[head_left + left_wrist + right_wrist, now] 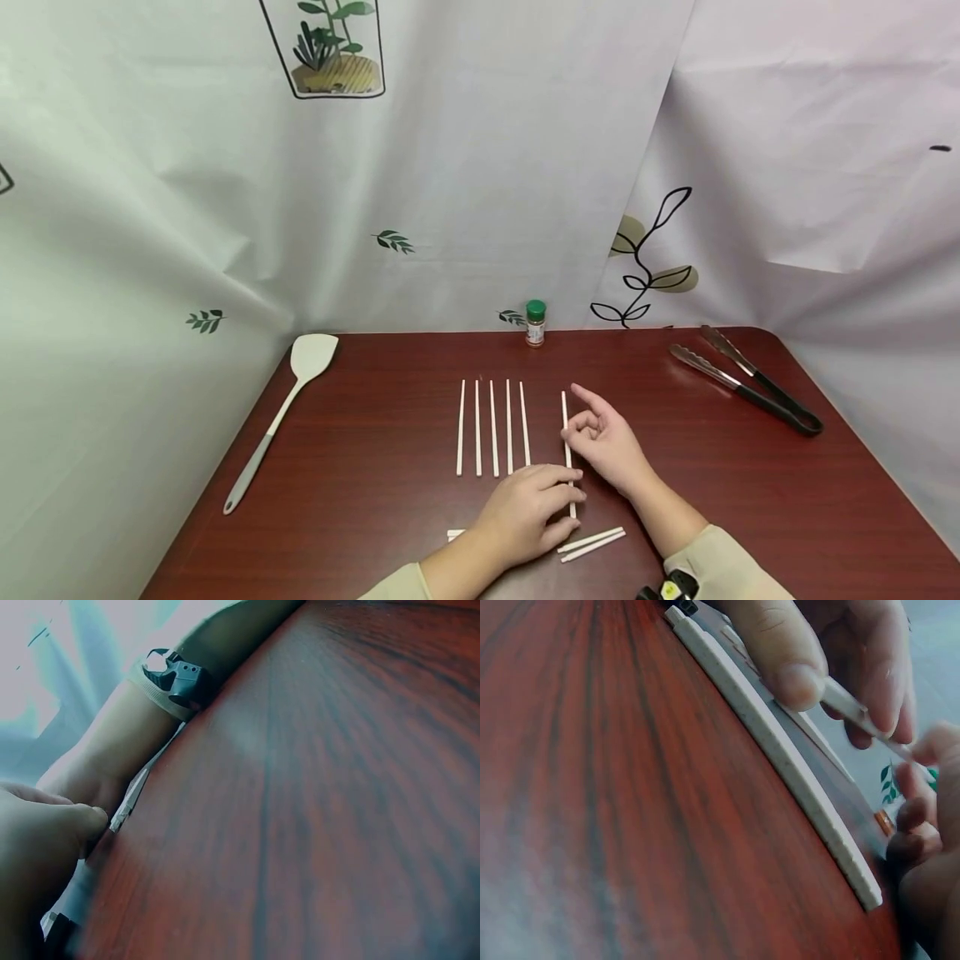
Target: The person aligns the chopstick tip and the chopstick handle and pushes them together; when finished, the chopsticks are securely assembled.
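Note:
Both hands are at one white stick (pixel 565 407), which points away from me on the table's right-middle. My left hand (pixel 525 510) pinches its near part between thumb and fingers; the right wrist view shows this stick (pixel 846 705) between them. My right hand (pixel 611 446) pinches it farther up, with the index finger stretched out past the others. To the left, several white sticks (pixel 477 429) lie side by side in a spaced row. Two more white sticks (pixel 592 544) lie slanted below the left fingers. Other stick ends (pixel 454 534) show beside the left forearm, which hides the rest.
A white spatula (pixel 279 417) lies along the left side of the brown table (pixel 360 467). Tongs (pixel 750 383) with black handles lie spread at the back right. At the back edge stands a small green-capped jar (pixel 535 323), before a printed white cloth (pixel 480 167).

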Tool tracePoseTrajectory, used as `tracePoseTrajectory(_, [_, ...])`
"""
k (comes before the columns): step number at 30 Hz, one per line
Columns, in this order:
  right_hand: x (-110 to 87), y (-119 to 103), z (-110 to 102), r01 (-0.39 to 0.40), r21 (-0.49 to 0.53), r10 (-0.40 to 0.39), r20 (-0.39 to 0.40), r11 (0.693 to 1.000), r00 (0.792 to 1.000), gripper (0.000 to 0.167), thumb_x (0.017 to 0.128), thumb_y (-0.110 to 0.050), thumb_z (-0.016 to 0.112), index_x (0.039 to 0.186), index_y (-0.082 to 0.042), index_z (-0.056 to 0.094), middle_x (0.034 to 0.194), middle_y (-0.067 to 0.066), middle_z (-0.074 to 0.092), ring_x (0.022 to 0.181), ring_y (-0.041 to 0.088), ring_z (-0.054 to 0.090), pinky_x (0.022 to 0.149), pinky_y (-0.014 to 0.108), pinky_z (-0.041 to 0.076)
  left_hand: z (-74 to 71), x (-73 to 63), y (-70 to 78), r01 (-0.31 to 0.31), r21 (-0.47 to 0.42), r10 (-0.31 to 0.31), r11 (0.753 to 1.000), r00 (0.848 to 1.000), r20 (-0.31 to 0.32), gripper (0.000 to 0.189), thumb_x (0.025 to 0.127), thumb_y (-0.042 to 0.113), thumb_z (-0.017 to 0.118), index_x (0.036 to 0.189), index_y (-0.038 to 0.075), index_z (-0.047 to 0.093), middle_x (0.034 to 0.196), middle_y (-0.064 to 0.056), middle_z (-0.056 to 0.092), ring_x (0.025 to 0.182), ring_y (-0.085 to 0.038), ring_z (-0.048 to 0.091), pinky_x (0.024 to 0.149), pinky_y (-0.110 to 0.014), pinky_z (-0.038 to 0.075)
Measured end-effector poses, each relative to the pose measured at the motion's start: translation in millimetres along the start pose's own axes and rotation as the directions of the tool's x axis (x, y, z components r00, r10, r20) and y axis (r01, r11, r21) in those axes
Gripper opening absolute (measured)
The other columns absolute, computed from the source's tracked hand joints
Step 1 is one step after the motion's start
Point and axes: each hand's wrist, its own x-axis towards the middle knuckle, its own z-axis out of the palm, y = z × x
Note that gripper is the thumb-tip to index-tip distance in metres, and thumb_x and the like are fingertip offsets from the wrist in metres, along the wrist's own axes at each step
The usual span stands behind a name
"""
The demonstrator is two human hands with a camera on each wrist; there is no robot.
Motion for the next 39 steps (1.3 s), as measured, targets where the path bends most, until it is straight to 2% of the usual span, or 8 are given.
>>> tracePoseTrajectory(4, [-2.1, -1, 1, 0.041, -0.141, -0.028, 0.092, 0.989, 0.995, 0.075, 0.088, 0.003, 0.079, 0.155, 0.005, 0.045, 0.084, 0.003, 0.07, 0.056, 0.004, 0.052, 0.052, 0.019, 0.042, 0.4, -2.0, -0.4, 0.001, 0.054, -0.001, 0.999, 1.0, 0.0, 0.032, 0.08, 0.031, 0.091, 0.107, 0.018, 0.078, 0.126, 0.002, 0.073, 0.116, -0.013, 0.07, 0.106, -0.026, 0.05])
tracePoseTrajectory(8, [-3.9, 0, 2, 0.095, -0.266, -0.07, 0.1, 0.959, 0.993, 0.061, 0.086, -0.002, 0.081, 0.144, 0.0, 0.062, 0.085, -0.005, 0.07, 0.057, 0.005, 0.054, 0.052, 0.021, 0.044, 2.3, -2.4, -1.3, 0.028, 0.017, -0.028, 0.999, 0.999, -0.035, 0.032, 0.075, 0.026, 0.092, 0.103, 0.016, 0.078, 0.121, -0.001, 0.072, 0.109, -0.012, 0.071, 0.099, -0.023, 0.053])
tracePoseTrajectory(11, [-4.7, 3, 4, 0.217, -0.393, -0.197, 0.093, 0.893, 0.976, 0.048, 0.085, -0.004, 0.084, 0.132, -0.003, 0.073, 0.091, -0.006, 0.072, 0.068, 0.007, 0.057, 0.059, 0.024, 0.048, 3.3, -2.2, -1.6, 0.053, -0.028, -0.055, 0.998, 0.997, -0.051, 0.029, 0.075, 0.02, 0.092, 0.101, 0.016, 0.079, 0.119, -0.003, 0.071, 0.102, -0.011, 0.07, 0.092, -0.02, 0.054])
tracePoseTrajectory(14, [-5.5, 6, 5, 0.334, -0.514, -0.333, 0.098, 0.79, 0.938, 0.04, 0.085, -0.009, 0.086, 0.124, -0.006, 0.079, 0.102, -0.003, 0.076, 0.085, 0.012, 0.06, 0.073, 0.031, 0.052, 3.9, -2.2, -1.9, 0.068, -0.02, -0.069, 0.997, 0.996, -0.057, 0.026, 0.076, 0.02, 0.092, 0.099, 0.018, 0.08, 0.116, -0.002, 0.069, 0.099, -0.009, 0.069, 0.09, -0.018, 0.054])
tracePoseTrajectory(18, [-6.9, 7, 6, 0.388, -0.582, -0.391, 0.127, 0.715, 0.911, 0.043, 0.086, -0.014, 0.088, 0.127, -0.005, 0.078, 0.113, 0.003, 0.079, 0.099, 0.02, 0.061, 0.086, 0.039, 0.051, 3.7, -2.9, -2.0, 0.078, 0.011, -0.078, 0.997, 0.996, -0.049, 0.025, 0.077, 0.022, 0.092, 0.099, 0.018, 0.08, 0.116, 0.0, 0.07, 0.1, -0.009, 0.07, 0.09, -0.019, 0.055])
tracePoseTrajectory(27, [-10.3, 4, 2, 0.331, -0.7, -0.299, 0.174, 0.633, 0.938, 0.049, 0.087, -0.028, 0.088, 0.131, -0.008, 0.077, 0.128, 0.006, 0.076, 0.137, 0.045, 0.055, 0.104, 0.071, 0.043, 0.0, -0.1, -0.5, 0.09, 0.13, -0.087, 0.987, 0.996, -0.025, 0.019, 0.083, 0.025, 0.087, 0.097, 0.021, 0.076, 0.108, 0.007, 0.071, 0.108, -0.013, 0.068, 0.1, -0.031, 0.053])
tracePoseTrajectory(33, [-11.0, 3, 3, 0.287, -0.749, -0.211, 0.199, 0.597, 0.957, 0.047, 0.092, -0.036, 0.083, 0.132, -0.013, 0.078, 0.148, 0.014, 0.063, 0.143, 0.052, 0.045, 0.105, 0.075, 0.039, 0.4, -1.6, 0.1, 0.123, 0.156, -0.12, 0.98, 0.992, -0.024, 0.016, 0.084, 0.029, 0.086, 0.095, 0.024, 0.076, 0.104, 0.011, 0.071, 0.108, -0.011, 0.066, 0.1, -0.034, 0.052])
tracePoseTrajectory(39, [-11.1, 5, 3, 0.267, -0.746, -0.187, 0.192, 0.61, 0.963, 0.048, 0.092, -0.035, 0.081, 0.136, -0.017, 0.075, 0.151, 0.014, 0.06, 0.141, 0.049, 0.047, 0.107, 0.072, 0.037, -0.3, -2.1, -0.2, 0.136, 0.16, -0.134, 0.978, 0.991, -0.025, 0.015, 0.085, 0.029, 0.084, 0.096, 0.023, 0.077, 0.103, 0.011, 0.072, 0.109, -0.013, 0.066, 0.101, -0.036, 0.051])
